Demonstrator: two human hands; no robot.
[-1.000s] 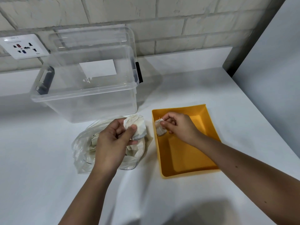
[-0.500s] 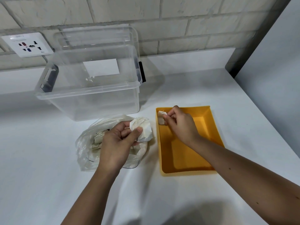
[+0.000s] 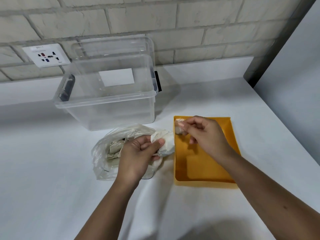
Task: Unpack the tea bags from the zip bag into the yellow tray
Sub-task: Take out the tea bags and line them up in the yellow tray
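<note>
Both pinch tea bags [image 3: 164, 144]: left hand [image 3: 136, 157], right hand [image 3: 205, 135].

The table [image 3: 43, 170] is lying open left of and in front of the bag [image 3: 102, 153]; the clear box [image 3: 107, 111] is standing just behind it, blocking that side; the left hand [image 3: 136, 156] is covering the bag's mouth; the right hand [image 3: 207, 137] is hanging over the tray's [image 3: 234, 141] far end, leaving its near floor open.
</note>
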